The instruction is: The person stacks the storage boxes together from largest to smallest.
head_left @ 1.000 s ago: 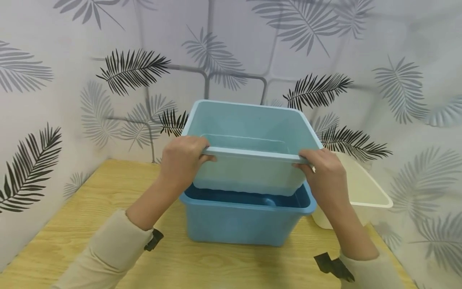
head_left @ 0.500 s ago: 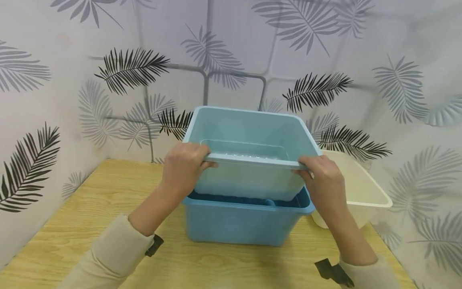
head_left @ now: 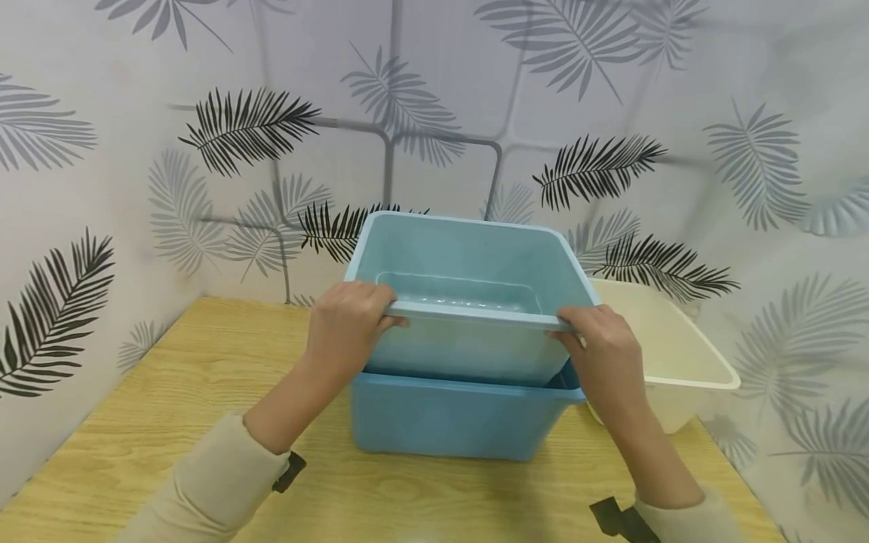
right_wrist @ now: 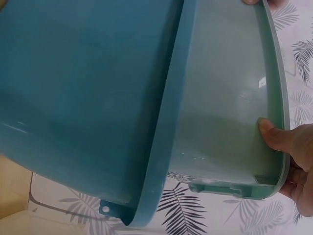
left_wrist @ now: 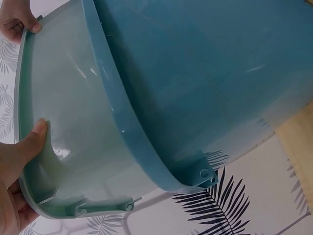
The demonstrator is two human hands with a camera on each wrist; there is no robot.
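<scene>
A pale blue-green plastic bin [head_left: 468,347] is tilted up toward the back, its lower part inside a darker blue bin [head_left: 448,422] that stands on the table. My left hand [head_left: 346,324] grips the near rim of the pale bin at its left corner, thumb under the rim. At the right corner my right hand [head_left: 604,347] grips the same rim. In the left wrist view the left thumb presses the outer wall of the pale bin [left_wrist: 68,98]. The right wrist view shows the right thumb likewise on the pale bin [right_wrist: 225,107]. The pale bin's underside is hidden.
A cream bin [head_left: 679,354] stands on the table just right of the blue bin, partly behind my right hand. The wood-grain table [head_left: 224,354] runs back to a leaf-patterned wall covering [head_left: 441,98], which also closes in both sides.
Both hands have lowered the pale bin, and it sits deeper in the blue bin than a second ago. The blue and cream bins have stayed in place.
</scene>
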